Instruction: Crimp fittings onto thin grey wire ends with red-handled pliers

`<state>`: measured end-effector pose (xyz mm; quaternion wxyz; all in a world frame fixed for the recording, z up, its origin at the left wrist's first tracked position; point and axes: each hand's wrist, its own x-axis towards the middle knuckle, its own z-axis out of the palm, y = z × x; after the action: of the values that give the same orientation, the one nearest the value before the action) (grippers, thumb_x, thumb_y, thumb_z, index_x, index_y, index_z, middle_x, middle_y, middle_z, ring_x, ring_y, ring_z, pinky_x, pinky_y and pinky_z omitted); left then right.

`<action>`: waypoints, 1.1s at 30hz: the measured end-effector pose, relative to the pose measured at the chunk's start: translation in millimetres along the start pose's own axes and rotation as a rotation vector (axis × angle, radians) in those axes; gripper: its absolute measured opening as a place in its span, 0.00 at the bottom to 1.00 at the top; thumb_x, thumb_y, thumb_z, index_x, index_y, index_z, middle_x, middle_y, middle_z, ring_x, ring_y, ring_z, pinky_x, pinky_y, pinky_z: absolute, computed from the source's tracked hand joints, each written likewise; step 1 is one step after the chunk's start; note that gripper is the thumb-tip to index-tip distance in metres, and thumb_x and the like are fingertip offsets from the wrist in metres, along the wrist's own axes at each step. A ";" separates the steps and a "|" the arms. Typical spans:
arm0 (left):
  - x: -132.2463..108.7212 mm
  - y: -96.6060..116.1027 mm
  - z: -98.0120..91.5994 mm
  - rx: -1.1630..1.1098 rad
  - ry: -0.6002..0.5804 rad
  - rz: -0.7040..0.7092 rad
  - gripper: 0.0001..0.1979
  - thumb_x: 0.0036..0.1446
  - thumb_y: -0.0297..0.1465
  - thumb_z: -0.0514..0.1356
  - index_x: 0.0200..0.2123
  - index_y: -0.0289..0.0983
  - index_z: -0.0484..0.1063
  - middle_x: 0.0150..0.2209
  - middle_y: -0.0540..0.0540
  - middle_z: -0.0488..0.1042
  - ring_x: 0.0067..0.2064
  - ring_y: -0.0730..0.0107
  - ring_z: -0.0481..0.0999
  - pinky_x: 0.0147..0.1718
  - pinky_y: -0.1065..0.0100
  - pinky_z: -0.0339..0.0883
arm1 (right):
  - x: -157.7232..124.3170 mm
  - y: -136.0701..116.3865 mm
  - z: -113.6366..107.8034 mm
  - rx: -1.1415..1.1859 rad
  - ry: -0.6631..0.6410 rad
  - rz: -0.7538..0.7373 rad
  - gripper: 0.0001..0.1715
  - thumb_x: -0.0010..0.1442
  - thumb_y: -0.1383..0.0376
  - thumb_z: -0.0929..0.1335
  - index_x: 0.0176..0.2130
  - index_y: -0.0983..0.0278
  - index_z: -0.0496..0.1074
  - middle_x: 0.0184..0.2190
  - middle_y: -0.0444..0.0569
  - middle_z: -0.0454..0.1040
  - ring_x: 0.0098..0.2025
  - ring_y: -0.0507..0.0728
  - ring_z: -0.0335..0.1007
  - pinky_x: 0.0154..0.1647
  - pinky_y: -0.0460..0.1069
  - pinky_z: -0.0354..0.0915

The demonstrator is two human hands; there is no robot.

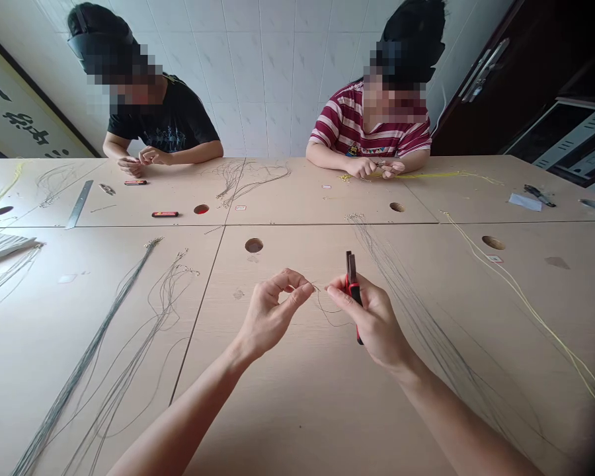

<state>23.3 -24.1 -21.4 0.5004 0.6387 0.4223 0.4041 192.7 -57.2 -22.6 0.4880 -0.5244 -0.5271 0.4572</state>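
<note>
My left hand [272, 311] pinches one end of a thin grey cord [327, 314] between thumb and forefinger, just above the table. My right hand [371, 317] grips red-handled pliers [352, 277] with the jaws pointing up, and its fingertips also touch the cord's end. The two hands nearly meet over the middle of the wooden table [297, 396]. The cord loops down between them.
Bundles of grey cords lie to my left [104, 344] and right [416, 297]; yellow cords [525, 304] run at far right. Round holes [254, 245] dot the table. Two people sit opposite, handling cords. A metal ruler [79, 203] and small red tools lie at far left.
</note>
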 end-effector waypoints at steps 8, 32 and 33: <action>-2.3 2.3 0.5 -0.026 -0.033 0.004 0.12 0.60 0.37 0.59 0.27 0.39 0.69 0.29 0.50 0.69 0.34 0.70 0.63 0.37 0.65 0.57 | -2.5 -4.3 4.0 -0.078 -0.063 -0.048 0.10 0.62 0.58 0.66 0.33 0.61 0.68 0.25 0.41 0.62 0.27 0.50 0.55 0.27 0.47 0.54; 16.5 13.5 -13.9 -0.119 0.117 -0.010 0.08 0.57 0.35 0.62 0.27 0.39 0.72 0.30 0.50 0.68 0.35 0.70 0.64 0.36 0.67 0.58 | -13.4 0.0 -15.2 0.155 -0.288 0.173 0.15 0.61 0.57 0.67 0.28 0.62 0.64 0.24 0.42 0.62 0.30 0.51 0.57 0.32 0.49 0.55; 20.3 15.0 -15.1 -0.128 0.132 -0.002 0.08 0.56 0.35 0.62 0.27 0.39 0.72 0.30 0.50 0.68 0.35 0.71 0.65 0.35 0.68 0.58 | -17.5 0.2 -20.9 0.161 -0.286 0.178 0.15 0.62 0.56 0.67 0.28 0.62 0.64 0.24 0.42 0.61 0.30 0.52 0.57 0.33 0.49 0.55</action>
<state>17.6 -2.6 -2.1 0.5117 0.5769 0.4283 0.4711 213.0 -75.4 -21.2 0.4062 -0.4579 -0.5042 0.6092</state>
